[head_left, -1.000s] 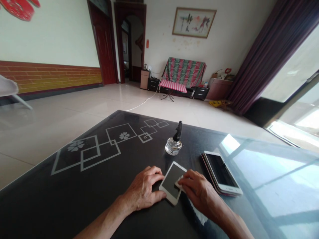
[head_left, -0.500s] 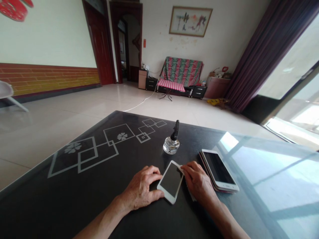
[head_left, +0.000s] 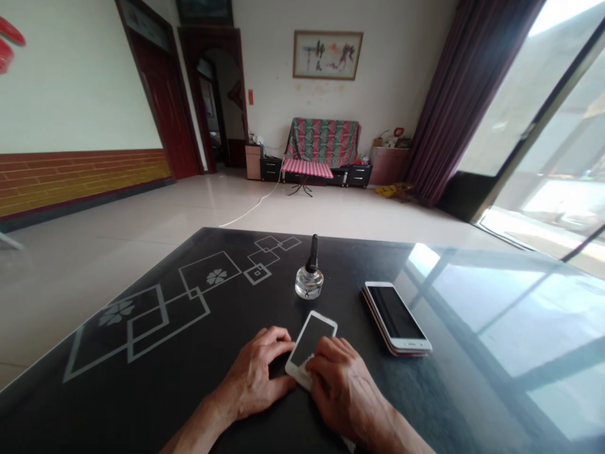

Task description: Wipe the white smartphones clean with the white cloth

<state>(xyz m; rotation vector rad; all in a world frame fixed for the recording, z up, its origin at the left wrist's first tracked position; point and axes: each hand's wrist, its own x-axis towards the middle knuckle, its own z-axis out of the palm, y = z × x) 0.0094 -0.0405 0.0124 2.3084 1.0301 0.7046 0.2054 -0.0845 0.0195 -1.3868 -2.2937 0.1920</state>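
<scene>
Lit by daylight from the window (head_left: 562,183) at right, with near-white overexposure in the panes. Reflected as a pale, gridded glare across the right part of the tabletop (head_left: 491,315), near black at left. Dim inside the doorway (head_left: 229,120) and along the curtain (head_left: 463,94). Stretched and slanted toward the edges by wide-angle distortion. Slightly soft at the framed picture (head_left: 328,55), smeared at the red decoration (head_left: 12,31)

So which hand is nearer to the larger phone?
Right. The right hand is left of the larger phone and nearer the camera; the left hand is farther left, at the left edge of the smaller phone.
</scene>
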